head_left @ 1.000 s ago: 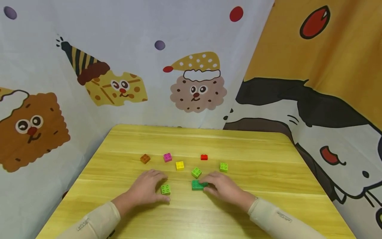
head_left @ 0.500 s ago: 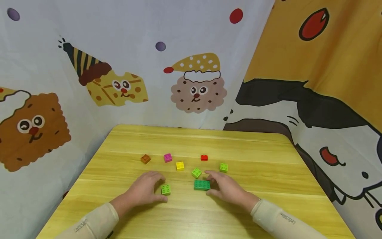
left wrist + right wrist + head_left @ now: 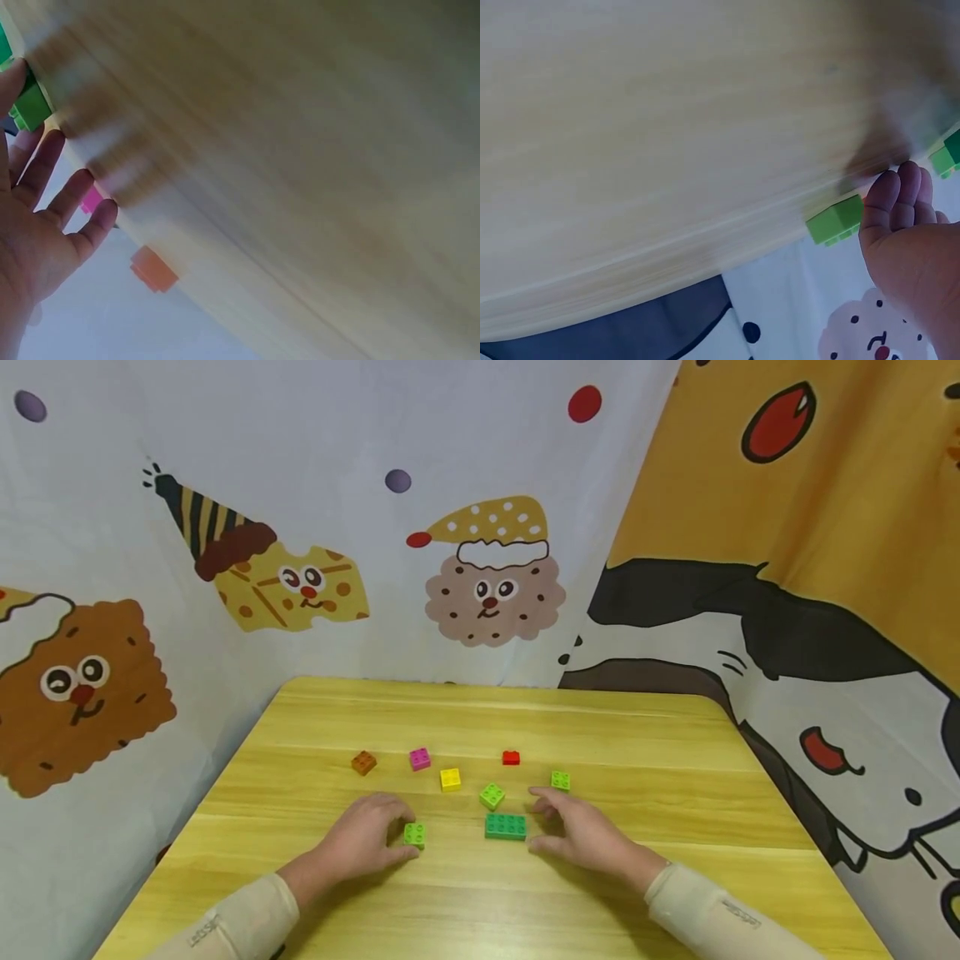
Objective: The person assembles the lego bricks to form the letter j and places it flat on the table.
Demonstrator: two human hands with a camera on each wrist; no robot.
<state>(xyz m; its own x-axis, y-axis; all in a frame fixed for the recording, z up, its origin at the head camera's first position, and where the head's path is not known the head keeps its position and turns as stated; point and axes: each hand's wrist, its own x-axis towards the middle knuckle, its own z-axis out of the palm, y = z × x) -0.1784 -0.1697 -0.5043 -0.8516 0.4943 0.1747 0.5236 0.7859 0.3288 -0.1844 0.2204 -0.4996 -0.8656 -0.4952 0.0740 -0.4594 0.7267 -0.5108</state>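
Both hands are low over the wooden bench (image 3: 480,906), one on each side of a small scatter of toy bricks. The left hand (image 3: 363,837) curves about a lime brick (image 3: 414,836), thumb to the near side and forefinger to the far side; its fingers are loosely parted, and I can't tell whether any of them touch it. The right hand (image 3: 588,837) is just beside the right end of a long dark green brick (image 3: 506,827), thumb and fingers well parted with nothing between them. That green brick lies flat, studs up, in two rows of four.

Just behind it a second lime brick (image 3: 492,796) sits turned at an angle, and a third lime brick (image 3: 560,781) stands just beyond the right hand's fingertips. Farther back I see a yellow brick (image 3: 450,780), then a magenta brick (image 3: 420,759), a brown brick (image 3: 363,763) at the left and a red brick (image 3: 511,758). Pale sleeves (image 3: 247,917) cover both forearms. Behind the bench hangs a white cloth (image 3: 337,427) printed with cartoon biscuits and cheese.
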